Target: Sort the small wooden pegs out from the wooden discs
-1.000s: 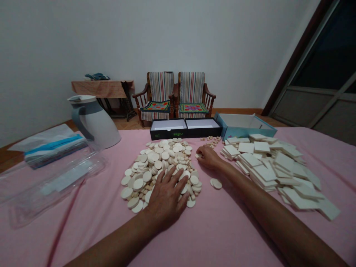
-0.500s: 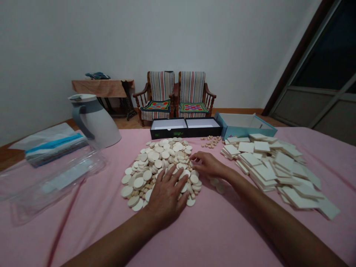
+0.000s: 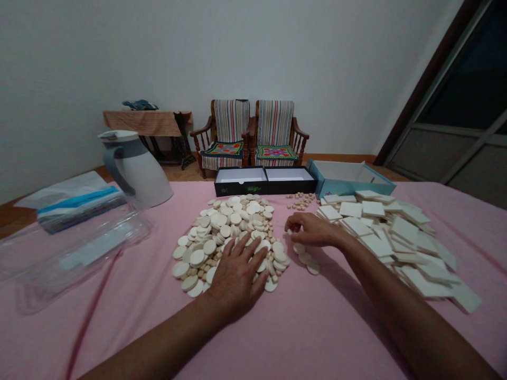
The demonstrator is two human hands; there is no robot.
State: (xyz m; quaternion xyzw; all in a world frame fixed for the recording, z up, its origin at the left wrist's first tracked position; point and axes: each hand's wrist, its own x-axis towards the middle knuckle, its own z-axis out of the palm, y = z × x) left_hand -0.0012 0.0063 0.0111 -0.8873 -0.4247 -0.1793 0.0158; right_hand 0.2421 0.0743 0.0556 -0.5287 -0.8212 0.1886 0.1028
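A pile of pale round wooden discs (image 3: 225, 219) lies in the middle of the table, with small wooden beads or pegs (image 3: 205, 269) showing among them. My left hand (image 3: 237, 272) rests flat on the near right side of this pile, fingers spread. Just right of the pile, my right hand (image 3: 311, 229) has its fingers curled down around a pale disc (image 3: 290, 232), which they partly hide. Beneath and in front of that hand, a few loose discs (image 3: 305, 258) form a short row on the cloth.
Square wooden tiles (image 3: 380, 232) are heaped at the right. Behind stand a black two-compartment box (image 3: 241, 188) and a light blue box (image 3: 352, 187), near small wooden pieces (image 3: 301, 200). A jug (image 3: 142, 174), a tissue pack (image 3: 79, 208) and clear plastic packaging (image 3: 91, 253) occupy the left.
My right hand has moved right, from the pile's edge to beside the row of loose discs, carrying a disc. My left hand has stayed on the pile.
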